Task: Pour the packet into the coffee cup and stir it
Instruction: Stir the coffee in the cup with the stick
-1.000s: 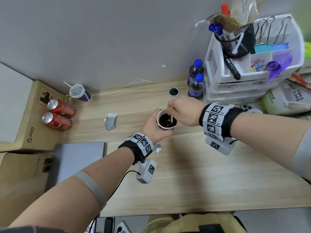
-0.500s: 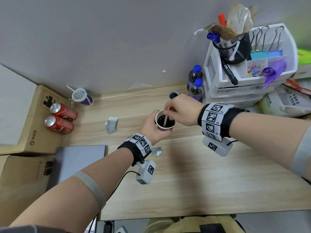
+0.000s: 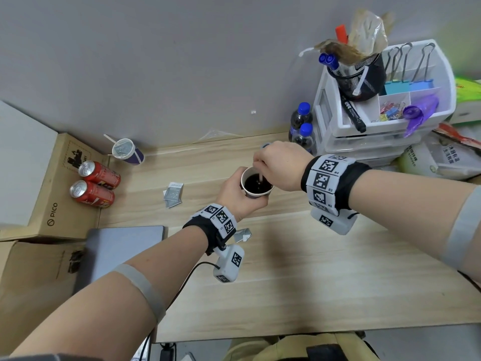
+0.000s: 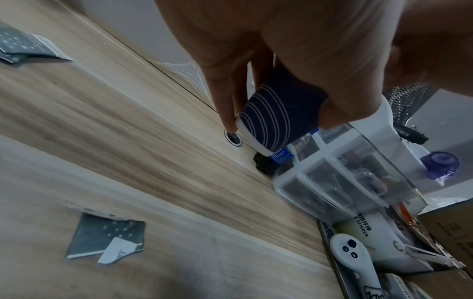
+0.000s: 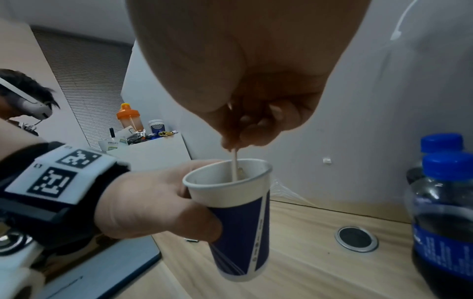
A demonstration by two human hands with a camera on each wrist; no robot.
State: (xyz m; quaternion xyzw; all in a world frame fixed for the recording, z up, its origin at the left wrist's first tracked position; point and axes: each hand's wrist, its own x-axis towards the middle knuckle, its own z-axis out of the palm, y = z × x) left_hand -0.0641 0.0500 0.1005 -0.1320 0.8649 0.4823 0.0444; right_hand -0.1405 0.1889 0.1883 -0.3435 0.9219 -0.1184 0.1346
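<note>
A blue-and-white paper coffee cup (image 3: 256,185) (image 5: 240,218) (image 4: 276,119) holds dark coffee and is lifted off the desk. My left hand (image 3: 235,194) (image 5: 158,204) grips it round its side. My right hand (image 3: 276,165) (image 5: 245,125) hovers over the rim and pinches a thin pale stir stick (image 5: 234,164) (image 3: 260,176) that dips into the coffee. A torn-open grey packet (image 4: 107,237) (image 3: 243,234) lies on the desk below my left wrist.
More grey packets (image 3: 173,194) lie left of the cup. Two dark bottles with blue caps (image 3: 302,126) (image 5: 445,212) and a white drawer organiser (image 3: 377,121) stand close on the right. Red cans (image 3: 93,183), another cup (image 3: 127,151), a laptop (image 3: 122,246) and a cable hole (image 5: 356,238) are nearby.
The stick has circled in the coffee, from the cup's right side to its left and back toward the middle. Both hands with the cup sit slightly higher in view.
</note>
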